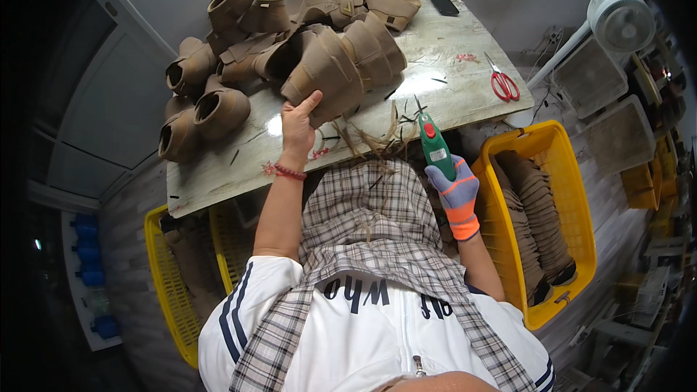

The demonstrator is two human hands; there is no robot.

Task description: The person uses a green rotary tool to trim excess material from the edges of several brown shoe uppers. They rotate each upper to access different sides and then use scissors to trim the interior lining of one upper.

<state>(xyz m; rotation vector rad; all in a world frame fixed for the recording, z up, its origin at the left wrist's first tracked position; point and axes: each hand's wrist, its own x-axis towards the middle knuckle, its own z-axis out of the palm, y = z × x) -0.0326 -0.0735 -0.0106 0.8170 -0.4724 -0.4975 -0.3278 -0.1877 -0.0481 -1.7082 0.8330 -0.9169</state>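
Note:
My bare left hand (pixel 298 125), with a red bead bracelet at the wrist, is closed on the lower edge of a brown shoe upper (pixel 323 65). Its thumb lies on the outer face. Further brown pieces are nested against this upper on its right. In an orange and grey glove, my right hand (pixel 456 187) is wrapped round a green handheld tool (pixel 435 144) with a red button. The tool's thin tip points away from me, just over the near table edge and apart from the upper. Cut brown strips (pixel 363 138) hang at that edge beside the tool.
Several more brown uppers (pixel 221 112) are heaped at the table's left and back. Red-handled scissors (pixel 502 83) and a black phone (pixel 441 3) lie on the table (pixel 450 94). Yellow baskets (pixel 589 247) with brown pieces flank me. A white fan (pixel 621 18) stands at right.

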